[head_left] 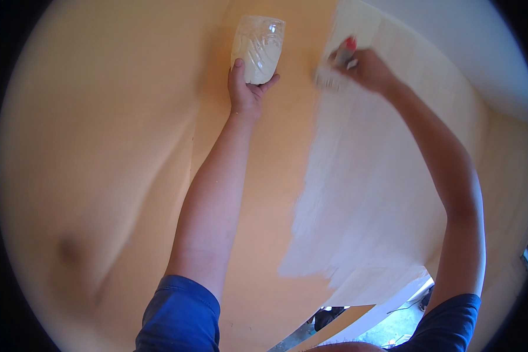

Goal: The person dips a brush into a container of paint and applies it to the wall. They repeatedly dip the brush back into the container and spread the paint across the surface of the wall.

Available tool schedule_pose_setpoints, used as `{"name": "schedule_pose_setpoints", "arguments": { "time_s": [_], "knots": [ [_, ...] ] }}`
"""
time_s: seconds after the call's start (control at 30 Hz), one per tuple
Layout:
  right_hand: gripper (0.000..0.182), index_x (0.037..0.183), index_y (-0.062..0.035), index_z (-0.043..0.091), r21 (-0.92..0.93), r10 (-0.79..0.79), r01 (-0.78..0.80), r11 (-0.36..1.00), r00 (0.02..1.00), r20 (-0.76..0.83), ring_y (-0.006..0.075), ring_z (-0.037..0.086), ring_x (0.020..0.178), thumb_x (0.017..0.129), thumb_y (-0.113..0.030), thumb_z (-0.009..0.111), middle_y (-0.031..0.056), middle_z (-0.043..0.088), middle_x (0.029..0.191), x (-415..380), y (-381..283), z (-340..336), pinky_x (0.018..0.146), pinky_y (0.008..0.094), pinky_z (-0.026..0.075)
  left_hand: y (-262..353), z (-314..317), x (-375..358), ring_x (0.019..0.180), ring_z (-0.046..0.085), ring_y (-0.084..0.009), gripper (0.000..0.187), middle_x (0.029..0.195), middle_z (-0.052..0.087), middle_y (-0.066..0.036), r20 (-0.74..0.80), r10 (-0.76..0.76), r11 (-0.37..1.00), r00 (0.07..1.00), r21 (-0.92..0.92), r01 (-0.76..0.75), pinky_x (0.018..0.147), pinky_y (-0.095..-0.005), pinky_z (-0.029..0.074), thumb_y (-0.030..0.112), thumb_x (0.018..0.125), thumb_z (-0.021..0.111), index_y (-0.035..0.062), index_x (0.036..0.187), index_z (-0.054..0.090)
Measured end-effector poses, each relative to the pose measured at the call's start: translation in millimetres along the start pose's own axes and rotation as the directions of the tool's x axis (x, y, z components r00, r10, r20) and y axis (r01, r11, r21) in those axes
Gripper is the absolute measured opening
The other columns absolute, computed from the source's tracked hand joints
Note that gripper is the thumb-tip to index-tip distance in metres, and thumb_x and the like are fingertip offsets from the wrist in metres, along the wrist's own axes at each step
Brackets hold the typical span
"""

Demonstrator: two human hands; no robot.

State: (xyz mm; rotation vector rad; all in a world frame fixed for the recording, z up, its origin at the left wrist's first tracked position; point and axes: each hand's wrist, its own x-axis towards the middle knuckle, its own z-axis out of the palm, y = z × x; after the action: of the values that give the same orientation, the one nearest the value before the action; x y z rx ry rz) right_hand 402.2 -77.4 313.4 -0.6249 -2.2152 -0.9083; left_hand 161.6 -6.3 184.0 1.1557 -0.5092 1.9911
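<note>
My left hand [249,94] is raised and wrapped round the base of a clear plastic container [258,50], a cut bottle by its look, with creamy white paint inside. Up and to the right, my right hand [366,70] grips a paintbrush [344,56] whose handle has a red end. The bristles, blurred, point down and left against the wall, at the left edge of the whitish painted area [369,170]. Left of that edge the wall [270,199] is orange-tan.
A pale ceiling [469,41] slopes across the upper right. At the lower left, the wall has a blurred dark spot [70,249]. Below the painted area, an opening [393,325] shows a bright floor and dark objects I cannot make out.
</note>
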Motion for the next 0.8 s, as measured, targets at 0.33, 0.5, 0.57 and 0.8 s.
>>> {"name": "schedule_pose_setpoints", "arguments": {
  "time_s": [0.33, 0.5, 0.57, 0.8],
  "knots": [
    [0.031, 0.106, -0.008, 0.059, -0.289, -0.325, 0.324, 0.901, 0.944, 0.047, 0.0312, 0.059, 0.089, 0.075, -0.009, 0.062, 0.0117, 0.061, 0.098, -44, -18, 24, 0.077, 0.0391, 0.049, 3, 3, -2, 0.102, 0.057, -0.0316, 0.062, 0.119, 0.051, -0.016, 0.01, 0.002, 1.0, 1.0, -0.007, -0.002, 0.087, -0.0529, 0.05, 0.047, 0.086, 0.053, 0.0032, 0.126, 0.036],
    [0.016, 0.091, -0.006, 0.055, 0.007, -0.219, 0.225, 0.974, 0.939, 0.263, 0.0271, 0.059, 0.073, 0.077, -0.009, 0.064, 0.0094, 0.058, 0.083, -72, -76, 13, 0.066, 0.0367, 0.048, 2, 4, -2, 0.101, 0.058, -0.0288, 0.07, 0.117, 0.053, -0.014, -0.002, 0.001, 0.997, 1.0, 0.081, -0.001, 0.093, -0.0518, 0.047, 0.06, 0.084, 0.044, 0.0053, 0.127, 0.039],
    [0.016, 0.087, -0.0054, 0.058, 0.29, 0.057, -0.178, 0.94, 0.923, 0.382, 0.0158, 0.059, 0.072, 0.076, -0.008, 0.07, 0.0057, 0.061, 0.077, -59, -73, 9, 0.063, 0.0298, 0.046, 1, 5, -3, 0.101, 0.057, -0.0289, 0.07, 0.118, 0.053, -0.014, -0.023, 0.004, 0.996, 1.0, 0.086, -0.002, 0.093, -0.0518, 0.047, 0.06, 0.084, 0.044, 0.0053, 0.128, 0.038],
    [0.014, 0.088, -0.0029, 0.059, -0.123, 0.036, -0.036, 0.992, 0.999, -0.006, 0.0119, 0.055, 0.069, 0.082, -0.013, 0.066, 0.0051, 0.062, 0.076, 5, -29, -24, 0.066, 0.0277, 0.046, 2, 0, 0, 0.104, 0.056, -0.0317, 0.066, 0.122, 0.05, -0.016, 0.026, 0.001, 1.0, 1.0, -0.004, 0.0, 0.088, -0.0535, 0.049, 0.049, 0.084, 0.055, 0.0033, 0.127, 0.036]
  ]
}}
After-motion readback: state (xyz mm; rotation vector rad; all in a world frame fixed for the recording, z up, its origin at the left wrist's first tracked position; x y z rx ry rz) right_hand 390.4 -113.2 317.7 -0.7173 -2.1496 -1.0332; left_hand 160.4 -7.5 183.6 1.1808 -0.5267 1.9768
